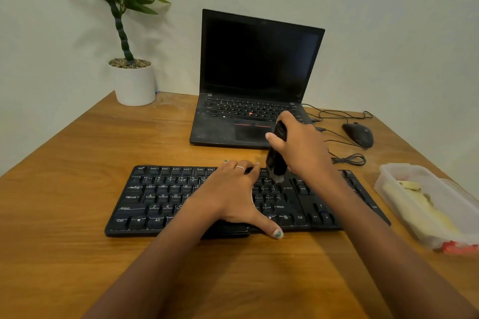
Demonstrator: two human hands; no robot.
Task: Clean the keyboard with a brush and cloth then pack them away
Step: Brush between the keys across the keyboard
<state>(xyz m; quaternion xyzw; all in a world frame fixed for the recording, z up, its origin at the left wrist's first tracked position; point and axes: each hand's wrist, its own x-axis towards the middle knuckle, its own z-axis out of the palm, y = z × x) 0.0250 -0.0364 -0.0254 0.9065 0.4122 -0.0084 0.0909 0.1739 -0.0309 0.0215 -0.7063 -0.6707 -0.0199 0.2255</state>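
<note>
A black keyboard (155, 197) lies across the wooden desk (77, 158) in front of me. My left hand (230, 194) rests flat on its middle keys, fingers spread, thumb hanging over the front edge. My right hand (303, 147) grips a black brush (276, 160) held nearly upright, its pale bristles touching the keys near the Enter key. A yellow cloth (417, 202) lies inside a clear plastic container (388, 176) at the right edge of the desk.
An open black laptop (256, 65) stands behind the keyboard. A black mouse (359, 134) with coiled cables sits to its right. A potted plant (133, 80) stands at the back left. Something red (456, 247) lies under the container's near end.
</note>
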